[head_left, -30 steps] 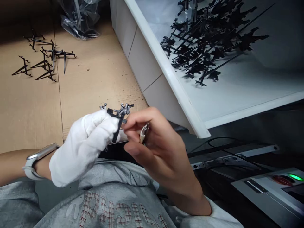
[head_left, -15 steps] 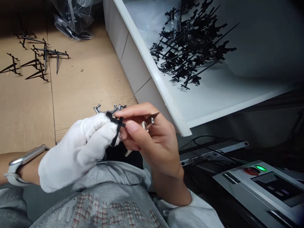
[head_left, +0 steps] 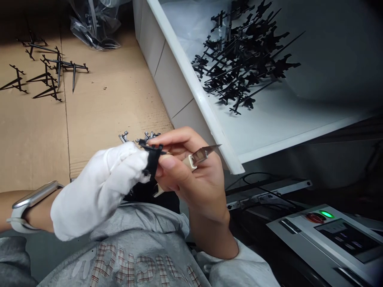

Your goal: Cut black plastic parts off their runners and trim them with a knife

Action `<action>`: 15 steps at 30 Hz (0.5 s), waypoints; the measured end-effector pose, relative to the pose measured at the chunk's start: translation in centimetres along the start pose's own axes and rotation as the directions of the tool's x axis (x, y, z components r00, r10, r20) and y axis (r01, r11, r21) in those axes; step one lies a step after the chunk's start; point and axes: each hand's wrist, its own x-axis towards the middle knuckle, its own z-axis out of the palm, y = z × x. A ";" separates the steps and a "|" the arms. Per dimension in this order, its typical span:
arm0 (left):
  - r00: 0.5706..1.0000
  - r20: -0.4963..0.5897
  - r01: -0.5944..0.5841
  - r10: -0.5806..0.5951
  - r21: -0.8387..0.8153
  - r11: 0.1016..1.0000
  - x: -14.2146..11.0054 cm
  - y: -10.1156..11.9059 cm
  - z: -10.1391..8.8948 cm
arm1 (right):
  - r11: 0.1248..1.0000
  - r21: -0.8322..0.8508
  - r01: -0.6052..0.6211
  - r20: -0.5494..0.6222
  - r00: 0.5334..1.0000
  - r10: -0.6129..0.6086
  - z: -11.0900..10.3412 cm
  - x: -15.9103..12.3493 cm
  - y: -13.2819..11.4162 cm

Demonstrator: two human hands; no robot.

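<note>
My left hand [head_left: 98, 193], in a white glove, is closed around a black plastic part [head_left: 153, 161] with small prongs along its top. Against the far side of that part rest the thumb and index finger of my right hand [head_left: 199, 185]. A craft knife [head_left: 201, 155] with a cream handle is tucked in the right hand, its pointed blade sticking out past the palm to the right. The handle's other end shows below the fingers. Just behind both hands, more dark pronged parts [head_left: 149, 136] lie on the table, partly covered by the fingers.
Several black pronged parts [head_left: 58, 63] lie on the cardboard-coloured tabletop [head_left: 98, 107] at left, near a clear plastic bag [head_left: 95, 30]. A white bin [head_left: 221, 147] at right holds a heap of black parts [head_left: 245, 59]. Lower right stands a machine [head_left: 332, 239] with a green light.
The black part has turned, so a broader face shows. My right hand has rotated, and the knife blade now reaches further out to the right.
</note>
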 end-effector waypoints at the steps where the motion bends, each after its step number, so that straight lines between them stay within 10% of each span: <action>1: 1.000 -0.005 -0.005 0.005 0.019 1.000 0.0 0.0 0.0 | 1.000 0.013 -0.001 0.002 1.000 0.001 -0.1 -0.1 0.1; 15: 0.995 -0.028 0.096 -0.100 -0.106 0.990 0.1 0.5 0.7 | 0.971 0.213 -0.112 0.162 0.984 0.078 -0.4 0.0 0.1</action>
